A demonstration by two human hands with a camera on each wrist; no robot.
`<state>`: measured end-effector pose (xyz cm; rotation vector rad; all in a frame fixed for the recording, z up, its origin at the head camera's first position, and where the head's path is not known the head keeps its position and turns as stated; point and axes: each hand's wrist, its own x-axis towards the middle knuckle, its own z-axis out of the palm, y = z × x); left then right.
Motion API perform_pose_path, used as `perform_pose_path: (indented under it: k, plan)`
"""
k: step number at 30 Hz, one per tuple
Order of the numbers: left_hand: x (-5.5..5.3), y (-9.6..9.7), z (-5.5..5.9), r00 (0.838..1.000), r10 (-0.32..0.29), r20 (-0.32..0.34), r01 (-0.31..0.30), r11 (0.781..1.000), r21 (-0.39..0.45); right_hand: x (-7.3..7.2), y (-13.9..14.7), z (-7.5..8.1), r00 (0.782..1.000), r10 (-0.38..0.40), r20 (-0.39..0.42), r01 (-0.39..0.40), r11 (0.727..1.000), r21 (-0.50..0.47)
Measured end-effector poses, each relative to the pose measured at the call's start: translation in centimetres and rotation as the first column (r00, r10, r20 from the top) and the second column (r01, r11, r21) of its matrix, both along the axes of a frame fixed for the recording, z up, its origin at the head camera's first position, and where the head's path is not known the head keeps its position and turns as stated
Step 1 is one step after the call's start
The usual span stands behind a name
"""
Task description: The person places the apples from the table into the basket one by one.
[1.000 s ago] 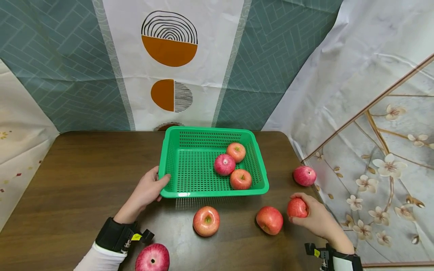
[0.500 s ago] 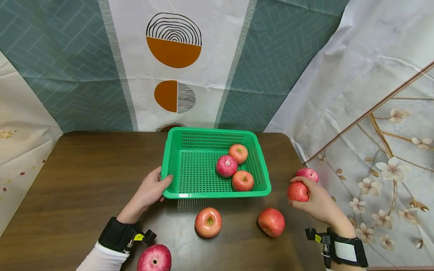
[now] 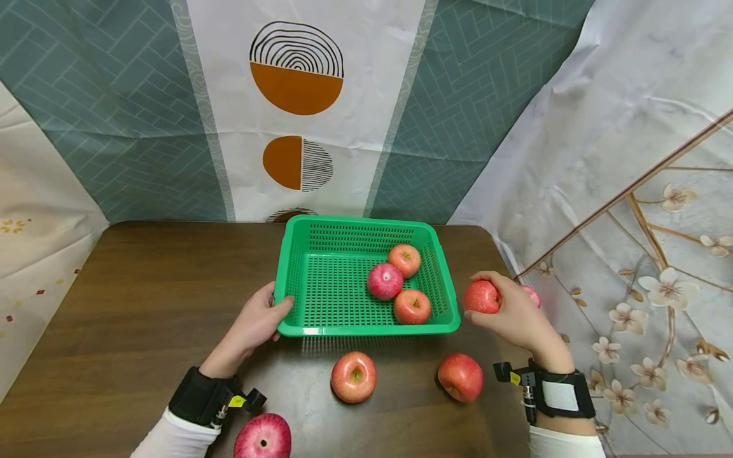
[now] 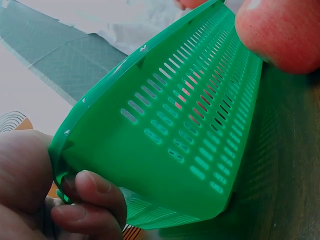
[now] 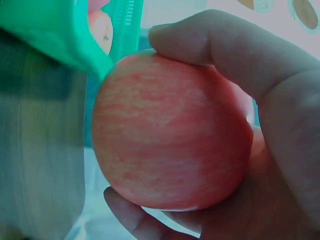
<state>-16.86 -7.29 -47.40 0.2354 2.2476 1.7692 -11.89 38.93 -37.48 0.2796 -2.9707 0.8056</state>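
Note:
My left hand point(image 3: 260, 320) grips the left rim of a green plastic basket point(image 3: 343, 330), thumb over the edge and fingers curled beneath it, as the left wrist view shows. Three apples lie in the basket's right half: a pale red one point(image 3: 404, 259), a deep pink one point(image 3: 385, 281) and another pale red one point(image 3: 412, 306). Just right of the basket, my right hand point(image 3: 509, 312) holds a red apple point(image 3: 481, 297). In the right wrist view, thumb and fingers wrap this streaked apple point(image 5: 170, 135), which overlaps the basket's rim.
On the brown table point(image 3: 172, 280), one apple point(image 3: 354, 377) sits in front of the basket and another point(image 3: 460, 378) at its front right. A deep pink fruit point(image 3: 263, 436) lies near the left forearm. Behind the right hand, a pink fruit point(image 3: 532, 295) is mostly hidden.
My right hand has lifted the red apple and carried it up and left, toward the basket's right side. The left hand keeps its grip on the rim.

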Motion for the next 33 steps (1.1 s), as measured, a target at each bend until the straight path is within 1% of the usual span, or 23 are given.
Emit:
perform_pose_path:
  k: [4,9,11,14,16,18,20,23,28,33]
  plan:
    - [0.0,0.1,0.0,1.000,0.008,0.002,-0.008,1.000,-0.001,-1.4,-1.5,0.2,1.000,0.023,-0.010,-0.023,1.000,-0.006]
    - [0.1,0.2,0.0,1.000,0.009,0.012,-0.009,1.000,0.010,-3.2,-4.0,0.6,0.996,0.091,0.020,-0.091,0.996,-0.007]
    - [0.1,0.1,0.0,1.000,0.006,0.014,-0.006,1.000,0.014,-4.2,-5.1,0.7,0.992,0.121,0.035,-0.120,0.993,-0.010]
    - [0.0,-0.1,0.0,1.000,-0.004,0.007,0.004,0.999,0.036,-5.8,-7.2,1.2,0.983,0.168,0.067,-0.167,0.986,-0.029]
    - [0.0,-0.2,0.1,1.000,-0.006,0.010,0.005,0.999,0.037,-6.9,-8.7,1.5,0.974,0.212,0.084,-0.208,0.977,-0.047]
    - [0.0,-0.2,0.1,1.000,-0.005,0.009,0.005,0.999,0.034,-7.9,-10.1,1.9,0.964,0.246,0.096,-0.243,0.969,-0.047]
    - [0.1,-0.3,0.0,1.000,-0.002,0.008,0.002,1.000,0.013,-8.8,-11.2,2.1,0.958,0.267,0.106,-0.265,0.964,-0.036]
    - [0.2,-0.3,-0.2,1.000,-0.009,-0.001,0.009,1.000,0.000,-10.1,-12.3,2.0,0.957,0.269,0.110,-0.272,0.962,0.006]
    - [0.2,-0.1,-0.3,1.000,-0.021,-0.006,0.021,1.000,0.002,-11.8,-13.8,1.4,0.953,0.257,0.160,-0.267,0.963,0.040]
    - [-0.1,0.1,-0.3,1.000,-0.010,-0.016,0.010,1.000,-0.009,-13.1,-15.5,0.8,0.954,0.210,0.217,-0.238,0.964,0.115]
